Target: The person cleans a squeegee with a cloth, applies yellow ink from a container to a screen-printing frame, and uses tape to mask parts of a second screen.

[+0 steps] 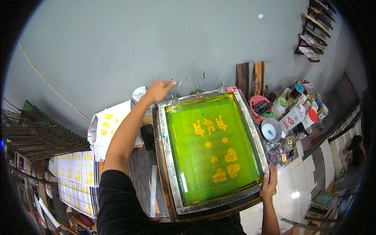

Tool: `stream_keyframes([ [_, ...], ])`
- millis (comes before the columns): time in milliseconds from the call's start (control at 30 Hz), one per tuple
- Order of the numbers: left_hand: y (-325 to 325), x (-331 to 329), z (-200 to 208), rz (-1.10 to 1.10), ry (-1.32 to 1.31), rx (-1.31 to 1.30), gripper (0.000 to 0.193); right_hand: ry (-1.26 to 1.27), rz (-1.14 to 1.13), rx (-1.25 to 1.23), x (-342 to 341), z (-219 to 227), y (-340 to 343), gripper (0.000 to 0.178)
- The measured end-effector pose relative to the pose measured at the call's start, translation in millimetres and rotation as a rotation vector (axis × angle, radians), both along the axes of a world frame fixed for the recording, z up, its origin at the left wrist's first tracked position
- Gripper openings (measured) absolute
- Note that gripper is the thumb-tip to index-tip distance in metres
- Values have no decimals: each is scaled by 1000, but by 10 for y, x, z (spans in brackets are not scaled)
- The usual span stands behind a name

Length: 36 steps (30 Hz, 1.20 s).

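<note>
A: What's on the desk (145, 172)?

B: Rectangular screen-printing frame with a dull grey metal border and taut green mesh (213, 149). It lies flat on the dark wooden desk, centre of view. Yellow ink motifs (219, 150) show on the mesh: a cluster near the far end, dots mid-way, blobs near the front.

A: Hands?

B: Right hand (269, 184) is at the frame's near right corner, fingers (273, 175) curled over the metal edge, gripping it. Left hand (158, 91) is stretched to the far left corner, fingers loose and uncurled. Looks like it touches the frame end or the clamp there, but I can't tell which; the grey wall behind blurs the contact.

A: Around it?

B: Left: white sheets printed with yellow motifs (105, 127), one loose pile by the forearm and a flat stack of printed white sheets (76, 178) lower down. Dark wire drying rack (37, 135) at far left, cut off by the rim. Right: crowded white plastic bottles with red and green caps (297, 113), a round roll of white tape (271, 129), a pink tub (258, 105), all on an ink-spattered surface. Labels too small to make out. Brown wooden slats (250, 76) lean against the wall behind.

A: Hidden?

B: The frame's near edge sits over the desk lip; underside not visible. White tiled floor (297, 184) at lower right.
</note>
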<state>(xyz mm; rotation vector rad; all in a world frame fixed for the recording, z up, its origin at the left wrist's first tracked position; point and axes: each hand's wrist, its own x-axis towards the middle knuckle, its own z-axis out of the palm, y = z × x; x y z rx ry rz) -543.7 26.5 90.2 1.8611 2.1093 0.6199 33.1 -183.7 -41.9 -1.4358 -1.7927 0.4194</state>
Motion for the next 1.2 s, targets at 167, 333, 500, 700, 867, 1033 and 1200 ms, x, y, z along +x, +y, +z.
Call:
stream_keyframes([
  [167, 75, 21, 135, 35, -17, -103, 69, 12, -6, -16, 12, -14, 1, 44],
  [333, 267, 557, 29, -7, 82, 71, 59, 10, -9, -17, 46, -40, 3, 45],
  [500, 645, 1286, -299, -3, 435, -58, 41, 42, -3, -20, 47, 3, 6, 45],
  [700, 768, 1094, -499, -97, 599, -51, 30, 19, -23, -40, 65, -62, 18, 43],
  [867, 739, 1260, -366, -53, 643, -177, 32, 51, -24, -53, 118, -98, 28, 44],
  [1033, 756, 1459, -495, 192, 510, -78, 36, 79, -9, -68, 140, -76, 49, 47],
  [1200, 1103, 934, -626, 561, -270, -142, 44, 90, 37, -18, 134, -144, 74, 48],
])
